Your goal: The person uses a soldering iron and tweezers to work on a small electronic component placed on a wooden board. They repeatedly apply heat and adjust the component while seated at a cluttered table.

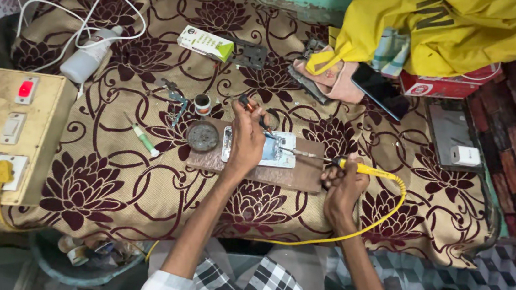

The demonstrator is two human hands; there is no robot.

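Yellow cable is looping along the near edge of the floral-patterned cloth (pixel 108 193) that is covering the counter, running up to the soldering iron (pixel 356 168), which the right hand (pixel 343 188) is gripping with its fingers curled tight around the yellow handle. The iron's metal tip is pointing left toward the opened phone (pixel 273 149), which is lying on a brown wooden board (pixel 293 175) near the middle of the counter. The left hand (pixel 247 139) is resting over the phone's left part, its fingers pinching a thin red-handled tool (pixel 255 112) above the device. A round tin (pixel 202 136) is sitting on the board's left end, just beside the phone. A green-tipped screwdriver (pixel 143 137) is lying to the left of the board. At the counter's left edge a switchboard (pixel 0 133) with a red switch is standing. Farther back, a white bottle (pixel 88 56), a white and green box (pixel 205 43) and a dark phone (pixel 380 90) are lying, and a yellow bag (pixel 433 29) is sitting at the far right corner.
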